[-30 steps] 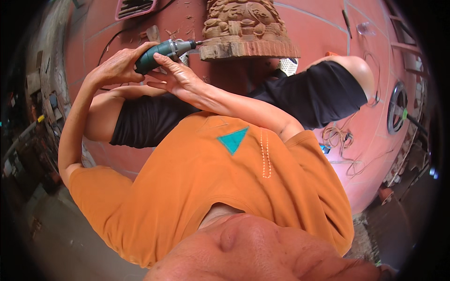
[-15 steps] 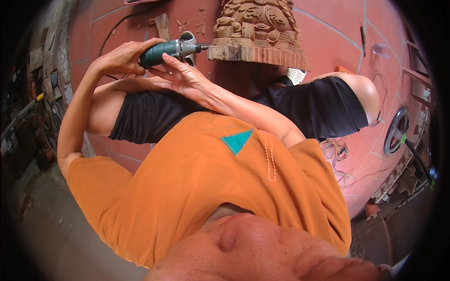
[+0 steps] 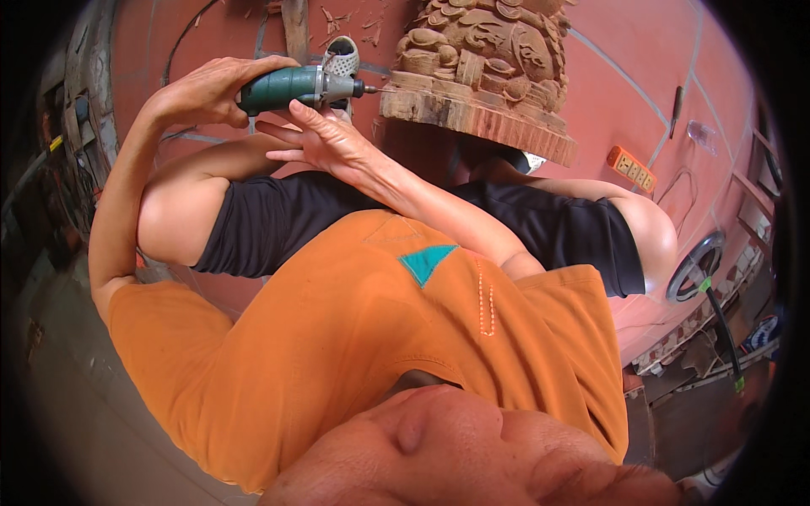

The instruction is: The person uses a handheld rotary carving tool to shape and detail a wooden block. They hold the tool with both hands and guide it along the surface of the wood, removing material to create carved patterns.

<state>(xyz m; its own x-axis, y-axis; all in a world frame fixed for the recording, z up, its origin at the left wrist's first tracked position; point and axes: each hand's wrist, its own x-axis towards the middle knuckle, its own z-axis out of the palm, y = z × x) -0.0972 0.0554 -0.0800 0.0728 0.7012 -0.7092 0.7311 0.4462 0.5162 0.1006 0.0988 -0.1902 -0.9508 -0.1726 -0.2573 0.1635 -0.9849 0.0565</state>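
Observation:
My left hand (image 3: 224,91) wraps round the back of a green and grey die grinder (image 3: 283,89), held level with its nose to the right. A thin bit (image 3: 380,89) sticks out of the nose and meets, or nearly meets, the left edge of the wooden base under a carved wood sculpture (image 3: 494,63). Below the tool is my right hand (image 3: 337,150), its fingers stretched and spread. Its thumb lies against the grinder's lower side, without a closed grip. Rounded, coin-like shapes cover the carving; its top is cut off by the frame.
Around the carving lie wood shavings (image 3: 336,21), a wooden-handled tool (image 3: 295,34) and a white perforated shoe (image 3: 341,61). On the red tiled floor (image 3: 624,76) to the right are an orange power strip (image 3: 631,169), a dark slim tool (image 3: 677,111) and a wheel-like ring (image 3: 696,266).
The view has tilted, so the carving sits further right and lower and the power strip shows fully. My right hand's fingers are spread wider; the left keeps its hold on the die grinder.

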